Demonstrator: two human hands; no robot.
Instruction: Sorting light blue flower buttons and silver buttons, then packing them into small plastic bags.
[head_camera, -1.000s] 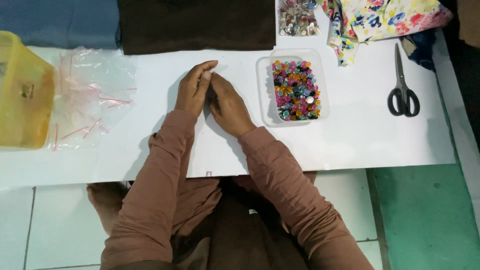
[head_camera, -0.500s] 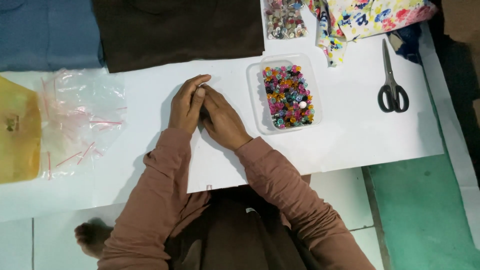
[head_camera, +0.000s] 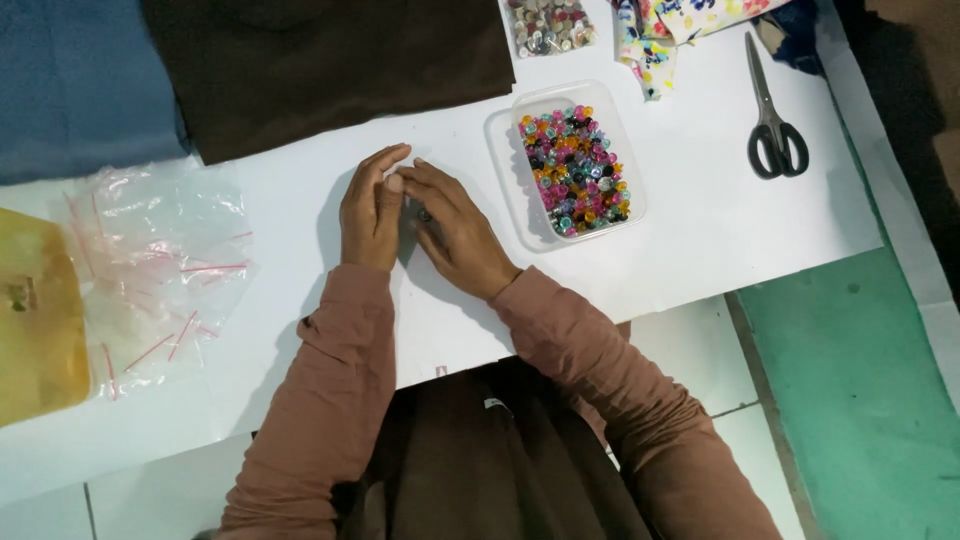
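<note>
My left hand (head_camera: 370, 212) and my right hand (head_camera: 458, 232) rest together on the white table (head_camera: 700, 230), fingertips touching. Between the fingers shows a small dark piece (head_camera: 424, 214), pinched by both hands; its shape is too small to tell. Just to the right of my right hand stands a clear plastic tub (head_camera: 503, 190) filled with several small colourful beads (head_camera: 575, 170). Both my sleeves are a dusty pink-brown.
Black-handled scissors (head_camera: 770, 135) lie at the right. A second clear tub of small pieces (head_camera: 548, 25) and floral cloth (head_camera: 690, 18) sit at the back. Brown cloth (head_camera: 330, 60) and blue cloth (head_camera: 80, 85) lie behind. Clear zip bags (head_camera: 160, 270) and a yellow object (head_camera: 35, 315) are left.
My hands stay pressed together in the same spot beside the bead tub. Only the view has shifted a little; the fingers have barely moved.
</note>
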